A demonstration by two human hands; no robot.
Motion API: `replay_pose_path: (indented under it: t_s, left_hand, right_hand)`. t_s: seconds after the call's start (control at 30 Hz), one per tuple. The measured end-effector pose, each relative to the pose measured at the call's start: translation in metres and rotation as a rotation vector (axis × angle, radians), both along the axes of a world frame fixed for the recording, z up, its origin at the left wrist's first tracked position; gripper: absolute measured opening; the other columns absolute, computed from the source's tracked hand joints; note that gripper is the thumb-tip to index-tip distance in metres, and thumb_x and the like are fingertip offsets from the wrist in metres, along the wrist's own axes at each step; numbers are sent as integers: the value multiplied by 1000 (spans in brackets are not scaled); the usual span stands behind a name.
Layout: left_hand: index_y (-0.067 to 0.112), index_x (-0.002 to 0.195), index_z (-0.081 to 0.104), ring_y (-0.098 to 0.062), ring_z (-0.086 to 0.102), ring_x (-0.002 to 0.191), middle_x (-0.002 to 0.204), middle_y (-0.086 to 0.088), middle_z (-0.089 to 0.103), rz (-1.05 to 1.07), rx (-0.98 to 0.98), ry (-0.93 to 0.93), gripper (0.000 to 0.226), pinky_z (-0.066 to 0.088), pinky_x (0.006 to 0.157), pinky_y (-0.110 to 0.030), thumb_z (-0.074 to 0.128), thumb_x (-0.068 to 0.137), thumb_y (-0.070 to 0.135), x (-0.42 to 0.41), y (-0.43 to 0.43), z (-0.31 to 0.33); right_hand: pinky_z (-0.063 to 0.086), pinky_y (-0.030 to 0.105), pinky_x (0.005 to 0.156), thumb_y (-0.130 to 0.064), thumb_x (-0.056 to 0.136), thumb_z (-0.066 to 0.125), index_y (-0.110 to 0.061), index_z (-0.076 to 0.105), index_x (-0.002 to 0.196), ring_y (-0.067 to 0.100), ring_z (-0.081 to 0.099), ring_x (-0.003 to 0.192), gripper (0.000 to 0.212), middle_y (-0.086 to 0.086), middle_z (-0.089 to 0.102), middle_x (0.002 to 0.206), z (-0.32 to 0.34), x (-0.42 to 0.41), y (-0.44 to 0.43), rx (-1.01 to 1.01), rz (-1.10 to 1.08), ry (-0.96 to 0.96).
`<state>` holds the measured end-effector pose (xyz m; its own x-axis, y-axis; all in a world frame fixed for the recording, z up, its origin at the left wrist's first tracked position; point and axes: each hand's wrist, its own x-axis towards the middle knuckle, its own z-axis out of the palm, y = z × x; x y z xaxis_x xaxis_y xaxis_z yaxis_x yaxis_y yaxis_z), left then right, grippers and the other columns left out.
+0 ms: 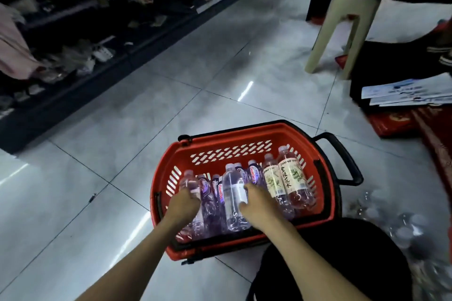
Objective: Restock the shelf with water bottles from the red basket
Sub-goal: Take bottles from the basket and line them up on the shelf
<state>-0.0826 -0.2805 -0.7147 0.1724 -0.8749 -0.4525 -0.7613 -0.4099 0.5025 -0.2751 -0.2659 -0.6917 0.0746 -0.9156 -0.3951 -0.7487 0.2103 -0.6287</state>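
Observation:
A red basket (227,146) with black handles stands on the tiled floor in front of me. Several clear water bottles lie in it, some with purple labels, two with cream labels (291,178) on the right. My left hand (183,205) grips a clear bottle (189,181) at the basket's left side. My right hand (259,205) curls round a clear bottle with a white label (233,190) in the middle. Both hands are down inside the basket.
A dark shelf (73,56) with packaged goods runs along the left of the aisle. A cream plastic stool (342,29) stands at the right. Papers (406,90) lie on a dark box. A wrapped pack of bottles (403,230) lies at lower right.

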Motion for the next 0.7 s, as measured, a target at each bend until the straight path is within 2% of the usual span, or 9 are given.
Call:
replay_pose_path:
  t_s: [0.13,0.2,0.3,0.4,0.43,0.5,0.57,0.63,0.7]
  left_hand:
    - [2,102,61,-23,61,72,85,-13,66,331,120,178,19,51,65,-32,49,96,16,-5,1,-31]
    - [1,100,60,-23,59,68,79,-11,62,468,141,204,20,46,57,-28,49,96,17,-5,0,-41]
    - [5,90,69,-25,63,70,79,-7,68,360,50,54,25,49,63,-29,49,94,21,0,2,-51]
    - [12,64,67,-15,61,51,58,1,66,237,-135,24,30,52,54,-28,54,91,15,2,6,-52]
    - [14,67,68,-12,61,51,60,2,67,224,-186,28,28,51,53,-27,55,91,12,2,4,-50]
    - [19,91,66,-9,63,62,79,4,69,294,-219,80,14,48,55,-25,56,92,9,5,-4,-51]
    - [20,103,57,-12,65,70,87,2,67,423,-133,190,13,49,58,-26,61,92,14,7,-13,-57]
    - [16,95,63,-18,68,68,80,-1,70,444,-83,190,11,57,60,-35,69,86,14,5,-20,-67]
    - [17,81,63,-24,68,66,72,-4,69,464,-84,170,12,58,61,-37,71,81,7,2,-21,-76]
  right_hand:
    - [51,22,65,-16,96,54,-30,31,148,13,55,78,59,11,40,141,-30,20,-18,71,86,-55]
    - [54,31,79,-21,94,58,-34,27,148,23,60,96,63,14,34,145,-41,25,-24,141,67,-12]
    - [48,42,99,-30,92,61,-42,23,148,37,47,127,69,16,13,156,-56,28,-24,202,96,97]
    - [47,47,100,-38,90,63,-48,19,145,39,41,132,71,15,14,158,-67,23,-28,179,108,220]
    - [47,48,101,-42,87,66,-44,19,146,38,41,133,75,14,18,157,-71,19,-31,167,46,250]
    - [45,47,103,-50,81,70,-28,22,150,34,40,135,87,12,23,157,-76,14,-37,187,-102,267]
    - [49,41,95,-43,84,70,-22,21,152,30,48,129,86,10,32,153,-78,15,-41,211,-159,160]
    - [52,24,72,-19,88,66,-32,20,150,22,59,110,79,5,40,146,-80,17,-43,174,-166,-13]
    - [44,16,53,1,89,57,-41,21,150,12,61,82,82,1,43,141,-85,12,-47,111,-199,-88]
